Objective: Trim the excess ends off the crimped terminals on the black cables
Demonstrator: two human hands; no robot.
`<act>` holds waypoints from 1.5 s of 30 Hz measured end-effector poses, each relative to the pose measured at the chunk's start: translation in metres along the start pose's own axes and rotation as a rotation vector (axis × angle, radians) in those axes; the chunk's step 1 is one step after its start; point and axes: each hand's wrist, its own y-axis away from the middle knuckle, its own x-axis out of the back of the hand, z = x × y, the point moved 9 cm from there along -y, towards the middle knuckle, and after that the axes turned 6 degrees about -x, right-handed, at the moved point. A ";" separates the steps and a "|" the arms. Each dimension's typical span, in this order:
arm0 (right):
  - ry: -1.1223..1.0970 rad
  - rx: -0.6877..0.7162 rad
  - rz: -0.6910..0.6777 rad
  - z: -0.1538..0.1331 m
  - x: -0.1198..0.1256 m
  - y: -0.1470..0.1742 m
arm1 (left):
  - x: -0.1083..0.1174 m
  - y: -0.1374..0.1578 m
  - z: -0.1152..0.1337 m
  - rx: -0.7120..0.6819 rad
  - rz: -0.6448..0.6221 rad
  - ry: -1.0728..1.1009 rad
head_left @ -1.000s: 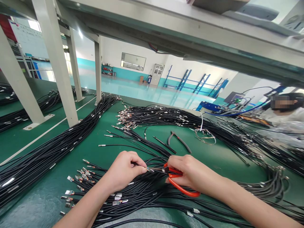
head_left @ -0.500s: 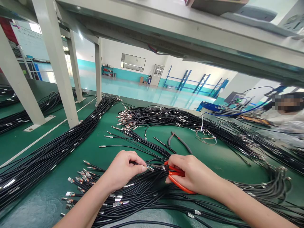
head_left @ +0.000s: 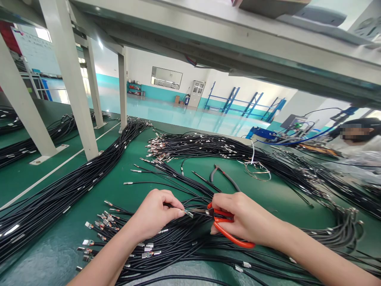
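Note:
My left hand (head_left: 160,212) pinches a black cable close to its end. A small silvery connector (head_left: 188,214) sticks out past the fingertips. My right hand (head_left: 238,214) is closed around red-handled scissors (head_left: 235,234). Their blades point left and lie right beside the connector; whether they touch it I cannot tell. Below both hands spreads a bundle of black cables (head_left: 184,242), many with metal ends (head_left: 148,254) on the left side.
Dark-handled pliers (head_left: 229,178) lie behind my hands on the green table (head_left: 119,202). More cable bundles (head_left: 98,174) run along the left and back. Grey posts (head_left: 70,79) hold a shelf overhead. A person (head_left: 361,137) is at the far right.
The scissors have shifted slightly right and their lower handle has swung down, so the handles are wider apart. My left hand with the cable has hardly moved.

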 end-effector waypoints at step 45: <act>0.126 0.001 0.003 -0.010 0.009 -0.002 | -0.003 0.001 0.000 0.010 -0.004 0.032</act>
